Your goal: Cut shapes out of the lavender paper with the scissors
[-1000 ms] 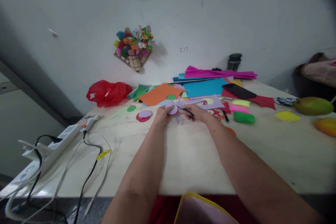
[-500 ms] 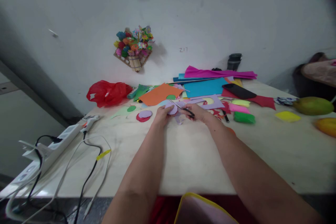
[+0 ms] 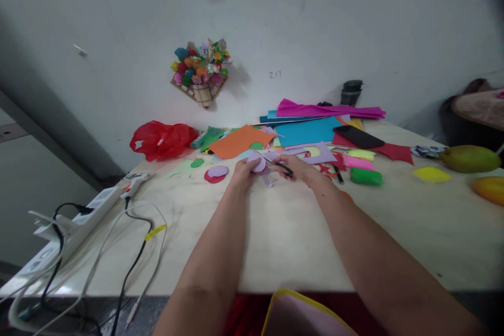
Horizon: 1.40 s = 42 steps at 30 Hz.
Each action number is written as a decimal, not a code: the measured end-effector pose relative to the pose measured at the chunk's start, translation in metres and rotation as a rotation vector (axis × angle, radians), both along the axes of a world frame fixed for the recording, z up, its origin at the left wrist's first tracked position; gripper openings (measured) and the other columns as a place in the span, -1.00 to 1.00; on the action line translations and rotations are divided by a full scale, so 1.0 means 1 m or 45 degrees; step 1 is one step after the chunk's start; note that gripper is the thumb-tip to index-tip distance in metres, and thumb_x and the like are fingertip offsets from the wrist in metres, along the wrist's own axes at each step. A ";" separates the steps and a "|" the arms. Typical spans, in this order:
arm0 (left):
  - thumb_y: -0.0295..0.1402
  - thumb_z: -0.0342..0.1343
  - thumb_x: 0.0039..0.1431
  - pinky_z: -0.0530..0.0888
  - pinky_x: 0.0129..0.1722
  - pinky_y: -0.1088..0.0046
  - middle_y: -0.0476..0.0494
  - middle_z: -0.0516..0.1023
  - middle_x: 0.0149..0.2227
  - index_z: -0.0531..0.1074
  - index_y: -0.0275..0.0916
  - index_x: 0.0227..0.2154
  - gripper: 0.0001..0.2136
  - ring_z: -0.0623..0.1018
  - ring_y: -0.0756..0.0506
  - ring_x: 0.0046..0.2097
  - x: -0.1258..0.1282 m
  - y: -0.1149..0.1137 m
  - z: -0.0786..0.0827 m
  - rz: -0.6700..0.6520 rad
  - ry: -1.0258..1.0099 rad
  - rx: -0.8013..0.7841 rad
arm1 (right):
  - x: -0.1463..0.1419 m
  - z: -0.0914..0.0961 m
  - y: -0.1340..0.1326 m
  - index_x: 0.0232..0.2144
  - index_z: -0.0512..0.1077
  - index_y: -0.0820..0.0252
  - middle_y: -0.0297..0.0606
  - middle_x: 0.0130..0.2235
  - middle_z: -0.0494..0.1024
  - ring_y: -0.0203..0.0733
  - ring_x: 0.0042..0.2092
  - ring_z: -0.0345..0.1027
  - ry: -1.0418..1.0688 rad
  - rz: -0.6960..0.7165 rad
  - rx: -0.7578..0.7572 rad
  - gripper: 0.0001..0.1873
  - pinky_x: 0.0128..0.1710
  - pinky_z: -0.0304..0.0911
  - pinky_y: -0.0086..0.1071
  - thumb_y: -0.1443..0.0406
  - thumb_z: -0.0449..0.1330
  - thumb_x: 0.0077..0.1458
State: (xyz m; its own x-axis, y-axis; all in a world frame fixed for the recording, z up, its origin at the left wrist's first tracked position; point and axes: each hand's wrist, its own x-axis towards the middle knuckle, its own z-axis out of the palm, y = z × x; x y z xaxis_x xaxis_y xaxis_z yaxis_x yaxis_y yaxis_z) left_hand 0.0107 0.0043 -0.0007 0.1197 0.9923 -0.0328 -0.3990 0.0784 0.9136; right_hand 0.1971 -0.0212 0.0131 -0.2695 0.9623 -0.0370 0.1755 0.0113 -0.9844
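Observation:
Near the middle of the table my left hand [image 3: 243,172] pinches a rounded piece of lilac paper [image 3: 258,163]. My right hand [image 3: 295,167] is closed around a pair of scissors [image 3: 284,169] with dark handles. The metal blades reach left to the paper's upper edge; whether they are apart cannot be made out. Lilac scraps [image 3: 271,178] lie beneath and between the hands. Left of my left hand, a lilac paper circle [image 3: 218,171] rests partly over a red circle [image 3: 213,179].
Orange paper [image 3: 238,142], blue paper [image 3: 307,132] and a black phone [image 3: 358,136] lie behind the hands. A red plastic bag [image 3: 163,139] sits at the back left. A power strip [image 3: 74,231] with cables runs along the left edge. Green fruit [image 3: 468,159] lies at the right.
Almost nothing differs. The scissors and my right hand have shifted very slightly, while my left hand keeps the lilac paper in the same place.

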 end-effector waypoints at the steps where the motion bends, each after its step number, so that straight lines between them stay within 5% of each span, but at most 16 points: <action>1: -0.50 0.40 -0.13 0.60 -0.35 0.38 -0.20 0.63 -0.42 0.55 -0.40 -0.43 -0.82 0.59 -0.08 -0.41 0.000 0.000 0.000 -0.002 0.002 0.000 | 0.000 0.000 0.000 -0.30 0.42 0.18 -0.50 -0.71 0.32 -0.39 -0.71 0.08 0.000 -0.003 -0.003 -0.81 -0.71 -0.05 -0.53 0.24 0.27 0.01; 15: -0.49 0.40 -0.11 0.61 -0.25 0.28 -0.25 0.64 -0.41 0.57 -0.43 -0.41 -0.82 0.63 -0.16 -0.36 -0.002 0.002 -0.003 -0.023 0.013 0.000 | 0.002 0.006 -0.003 -0.26 0.42 0.20 -0.54 -0.71 0.30 -0.39 -0.69 0.04 -0.092 0.007 0.059 -0.61 -0.69 -0.12 -0.50 0.18 0.41 -0.12; 33: -0.50 0.35 -0.01 0.63 -0.35 0.39 -0.26 0.64 -0.35 0.55 -0.38 -0.38 -0.88 0.62 -0.13 -0.32 -0.002 0.004 0.001 0.057 -0.112 -0.054 | 0.001 0.001 0.001 -0.27 0.40 0.18 -0.50 -0.70 0.33 -0.39 -0.70 0.08 0.065 -0.060 -0.014 -0.63 -0.71 -0.08 -0.50 0.10 0.34 -0.07; 42: -0.60 0.25 0.06 0.66 -0.24 0.32 -0.25 0.65 -0.31 0.54 -0.40 -0.33 -0.90 0.65 -0.15 -0.27 0.002 0.003 0.001 0.160 -0.249 -0.043 | -0.008 0.001 -0.001 -0.26 0.39 0.19 -0.54 -0.74 0.32 -0.41 -0.74 0.04 0.037 -0.053 -0.014 -0.66 -0.74 -0.09 -0.55 0.22 0.40 -0.06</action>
